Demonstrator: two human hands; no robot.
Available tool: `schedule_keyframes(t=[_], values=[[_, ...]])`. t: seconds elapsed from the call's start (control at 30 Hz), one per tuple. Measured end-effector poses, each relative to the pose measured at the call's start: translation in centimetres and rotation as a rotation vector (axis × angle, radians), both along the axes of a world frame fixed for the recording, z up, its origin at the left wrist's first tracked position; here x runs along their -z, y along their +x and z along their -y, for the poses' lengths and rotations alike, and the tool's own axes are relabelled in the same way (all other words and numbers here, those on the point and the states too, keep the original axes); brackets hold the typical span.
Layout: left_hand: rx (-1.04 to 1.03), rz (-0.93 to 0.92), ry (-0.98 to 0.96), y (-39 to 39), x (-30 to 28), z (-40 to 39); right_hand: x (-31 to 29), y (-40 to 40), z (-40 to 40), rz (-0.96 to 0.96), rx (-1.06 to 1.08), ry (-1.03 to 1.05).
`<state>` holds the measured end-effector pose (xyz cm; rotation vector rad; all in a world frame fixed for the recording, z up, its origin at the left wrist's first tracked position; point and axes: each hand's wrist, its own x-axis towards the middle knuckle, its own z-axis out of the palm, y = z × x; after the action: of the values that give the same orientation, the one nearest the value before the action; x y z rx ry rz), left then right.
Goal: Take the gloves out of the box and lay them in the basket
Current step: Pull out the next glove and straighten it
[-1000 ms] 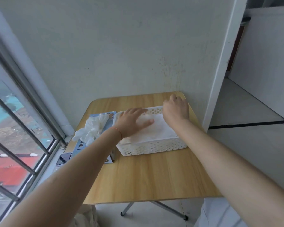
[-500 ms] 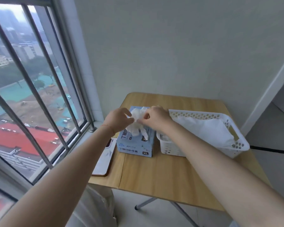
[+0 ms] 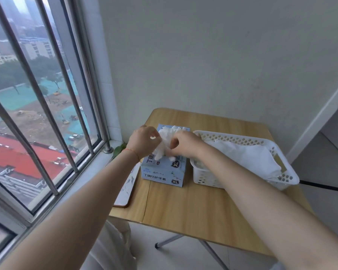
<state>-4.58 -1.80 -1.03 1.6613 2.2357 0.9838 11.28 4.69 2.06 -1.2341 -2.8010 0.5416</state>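
A white glove (image 3: 163, 147) is pinched between the left hand (image 3: 144, 140) and the right hand (image 3: 184, 144) above the blue box (image 3: 164, 170), probably to be separated from the bunch. The basket (image 3: 287, 179), just right, is already filled with gloves.

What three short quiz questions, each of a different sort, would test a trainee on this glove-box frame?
1. True or false: both hands are at the top of the glove box.
2. Multiple choice: the basket stands A) left of the box, B) right of the box, C) on the window sill.
3. Fill in: the size printed on the box front is ___.

Key:
1. True: the left hand and right hand both pinch a white glove above the box.
2. B.
3. XL.
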Motion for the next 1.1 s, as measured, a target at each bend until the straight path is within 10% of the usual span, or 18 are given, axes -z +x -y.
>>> schedule_keyframes(t=[0.47, 1.1], values=[[0.115, -0.059, -0.24, 0.6, 0.2, 0.7, -4.7, 0.2, -0.3, -0.755, 0.224, -0.151], [0.044, 0.465, 0.25, 4.2, -5.5, 0.4, -4.9, 3.7, -0.2, -0.656, 0.228, -0.334]])
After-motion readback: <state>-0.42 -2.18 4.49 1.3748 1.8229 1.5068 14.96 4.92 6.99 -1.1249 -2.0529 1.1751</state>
